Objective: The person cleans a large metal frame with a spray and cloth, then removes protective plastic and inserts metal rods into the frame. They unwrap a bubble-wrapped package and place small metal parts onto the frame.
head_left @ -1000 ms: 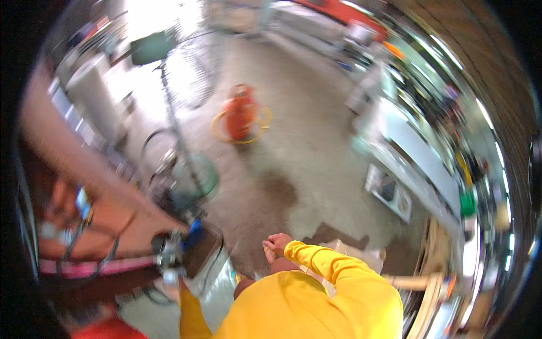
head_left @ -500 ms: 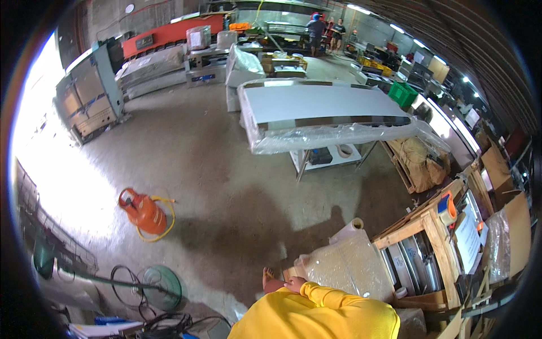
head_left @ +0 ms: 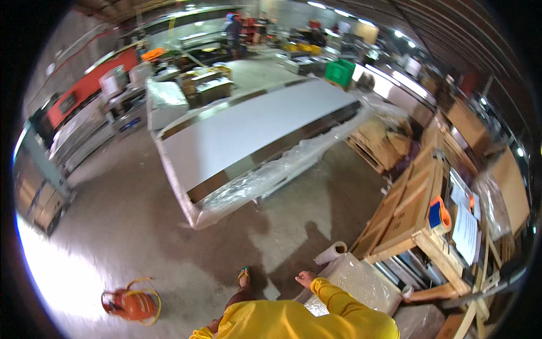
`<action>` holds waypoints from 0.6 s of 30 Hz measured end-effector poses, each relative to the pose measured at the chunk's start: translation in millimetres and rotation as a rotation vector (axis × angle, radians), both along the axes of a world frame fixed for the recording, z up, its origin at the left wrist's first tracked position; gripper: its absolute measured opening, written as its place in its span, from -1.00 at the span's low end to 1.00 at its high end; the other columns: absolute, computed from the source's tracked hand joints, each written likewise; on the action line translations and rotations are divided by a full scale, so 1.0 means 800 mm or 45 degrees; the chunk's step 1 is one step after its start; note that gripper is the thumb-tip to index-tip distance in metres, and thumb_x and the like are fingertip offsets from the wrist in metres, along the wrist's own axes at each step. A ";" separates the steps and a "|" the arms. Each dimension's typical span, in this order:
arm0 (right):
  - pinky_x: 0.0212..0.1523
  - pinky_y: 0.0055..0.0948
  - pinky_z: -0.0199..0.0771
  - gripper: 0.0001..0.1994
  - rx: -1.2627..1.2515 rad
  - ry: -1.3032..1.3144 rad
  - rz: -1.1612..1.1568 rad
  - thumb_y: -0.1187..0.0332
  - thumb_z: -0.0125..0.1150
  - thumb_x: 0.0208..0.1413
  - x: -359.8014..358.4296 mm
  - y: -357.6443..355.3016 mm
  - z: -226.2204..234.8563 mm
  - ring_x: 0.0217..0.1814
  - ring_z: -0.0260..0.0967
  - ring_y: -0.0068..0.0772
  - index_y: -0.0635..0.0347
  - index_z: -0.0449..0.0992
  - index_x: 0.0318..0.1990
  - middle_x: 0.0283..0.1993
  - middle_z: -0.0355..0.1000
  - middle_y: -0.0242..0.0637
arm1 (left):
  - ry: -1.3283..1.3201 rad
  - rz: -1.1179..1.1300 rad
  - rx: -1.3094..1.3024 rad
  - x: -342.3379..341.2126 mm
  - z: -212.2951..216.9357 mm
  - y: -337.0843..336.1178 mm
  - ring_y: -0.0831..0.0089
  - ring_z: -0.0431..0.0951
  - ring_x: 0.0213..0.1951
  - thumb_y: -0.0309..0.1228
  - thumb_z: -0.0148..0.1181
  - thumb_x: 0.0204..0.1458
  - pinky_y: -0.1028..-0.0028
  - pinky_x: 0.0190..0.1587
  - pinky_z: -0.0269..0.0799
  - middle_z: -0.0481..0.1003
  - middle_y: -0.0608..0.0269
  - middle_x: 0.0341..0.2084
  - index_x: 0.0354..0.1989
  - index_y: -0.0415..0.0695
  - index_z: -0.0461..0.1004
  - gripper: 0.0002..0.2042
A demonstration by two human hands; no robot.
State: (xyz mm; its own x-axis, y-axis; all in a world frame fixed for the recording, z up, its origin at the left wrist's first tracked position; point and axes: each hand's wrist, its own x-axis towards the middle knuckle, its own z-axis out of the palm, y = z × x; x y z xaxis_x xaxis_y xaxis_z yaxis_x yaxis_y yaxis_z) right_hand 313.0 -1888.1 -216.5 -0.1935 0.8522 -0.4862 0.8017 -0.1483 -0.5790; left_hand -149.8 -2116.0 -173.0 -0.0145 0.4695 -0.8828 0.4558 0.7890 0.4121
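Observation:
My right hand [head_left: 305, 278], at the end of a yellow sleeve, hangs with loosely parted fingers and nothing visible in it. It is close to a box wrapped in bubble wrap [head_left: 355, 282]; whether it touches the wrap I cannot tell. Just beyond the hand, a roll of clear film [head_left: 331, 253] lies against that box. Low at the bottom edge, my left hand [head_left: 214, 324] shows only in part beside the yellow shirt, its fingers hidden. Ahead stands a large white panel [head_left: 265, 130] edged in brown and draped with clear plastic film.
A wooden crate [head_left: 398, 209] stands at the right, with an orange-and-blue tape dispenser [head_left: 439, 216] and paper sheets [head_left: 467, 233] on it. An orange gas cylinder [head_left: 130, 304] with a yellow hose is at lower left. A green crate [head_left: 340, 73] stands behind the panel. People [head_left: 234, 35] are far back.
My view has swung rightward and come nearer the white panel. My right hand has moved out from my body beside the bubble-wrapped box. My left hand has come partly into view.

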 end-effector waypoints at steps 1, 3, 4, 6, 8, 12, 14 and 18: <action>0.03 -0.26 0.52 -0.46 -0.126 -0.051 -0.076 -0.09 0.30 0.07 0.000 0.005 -0.006 -0.03 0.56 -0.17 0.24 0.57 -0.03 -0.08 0.59 -0.08 | 0.019 -0.072 -0.037 -0.023 0.010 0.039 0.37 0.55 -0.49 -0.29 0.14 0.19 0.36 -0.42 0.47 0.54 0.14 -0.51 -0.24 -0.19 0.53 -0.80; 0.08 -0.18 0.50 -0.43 -0.221 -0.125 -0.089 -0.11 0.25 0.09 0.006 0.011 -0.010 0.03 0.53 -0.04 0.23 0.56 0.01 -0.04 0.57 -0.03 | 0.017 -0.212 0.074 -0.047 0.059 0.147 0.39 0.55 -0.52 -0.28 0.12 0.22 0.37 -0.45 0.47 0.54 0.15 -0.55 -0.27 -0.20 0.54 -0.78; 0.09 -0.16 0.49 -0.43 -0.276 -0.175 -0.122 -0.11 0.23 0.09 0.011 0.012 -0.010 0.05 0.52 -0.01 0.23 0.56 0.02 -0.02 0.56 -0.01 | 0.036 -0.378 0.198 -0.043 0.098 0.210 0.40 0.55 -0.54 -0.28 0.11 0.23 0.38 -0.47 0.47 0.55 0.16 -0.56 -0.28 -0.21 0.54 -0.77; 0.16 -0.11 0.44 -0.39 -0.295 -0.262 -0.113 -0.13 0.19 0.09 0.017 0.011 -0.008 0.13 0.47 0.07 0.24 0.55 0.07 0.05 0.53 0.03 | -0.083 -0.332 0.527 0.004 0.202 0.350 0.42 0.56 -0.57 -0.28 0.09 0.26 0.39 -0.50 0.47 0.55 0.17 -0.59 -0.30 -0.21 0.56 -0.75; 0.18 -0.14 0.43 -0.43 -0.269 -0.180 -0.274 -0.07 0.19 0.09 0.024 0.008 -0.011 0.16 0.45 0.07 0.23 0.54 0.08 0.08 0.51 0.04 | -0.276 -0.510 1.176 0.091 0.328 0.478 0.54 0.40 -0.64 -0.36 0.12 0.24 0.45 -0.57 0.30 0.42 0.23 -0.72 -0.58 -0.22 0.46 -0.68; 0.12 -0.15 0.46 -0.50 -0.218 -0.041 -0.746 0.00 0.17 0.12 0.040 0.009 -0.036 0.11 0.49 -0.02 0.16 0.54 0.09 0.00 0.54 0.02 | -0.905 -1.257 2.235 0.260 0.570 0.624 0.45 0.29 -0.77 -0.37 0.33 -0.02 0.38 -0.71 0.14 0.24 0.32 -0.76 -0.65 0.00 0.39 -0.75; 0.22 -0.11 0.37 -0.37 -0.155 0.002 -0.767 -0.12 0.11 0.13 0.055 0.019 -0.053 0.22 0.38 0.10 0.20 0.45 0.18 0.14 0.45 0.09 | -1.491 -1.152 2.486 0.354 0.635 0.650 0.60 0.24 -0.79 -0.34 0.36 -0.10 0.51 -0.76 0.10 0.27 0.38 -0.72 -0.63 -0.05 0.41 -0.78; 0.25 -0.10 0.35 -0.36 -0.306 0.005 -1.006 -0.13 0.11 0.12 0.110 0.062 -0.061 0.24 0.36 0.13 0.20 0.45 0.17 0.18 0.42 0.09 | -1.822 -0.893 2.624 0.510 0.686 0.703 0.65 0.15 -0.81 -0.35 0.37 -0.17 0.53 -0.80 -0.02 0.21 0.42 -0.76 -0.77 -0.02 0.18 -0.60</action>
State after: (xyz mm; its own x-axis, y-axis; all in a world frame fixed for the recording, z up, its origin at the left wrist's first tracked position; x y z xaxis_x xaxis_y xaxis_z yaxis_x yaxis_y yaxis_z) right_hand 400.7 -1838.8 -265.0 0.4174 0.6106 -0.6730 0.4073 -0.7878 -0.4621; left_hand 258.1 -1553.9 375.9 0.2783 -0.0124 0.9604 -0.6690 -0.7200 0.1845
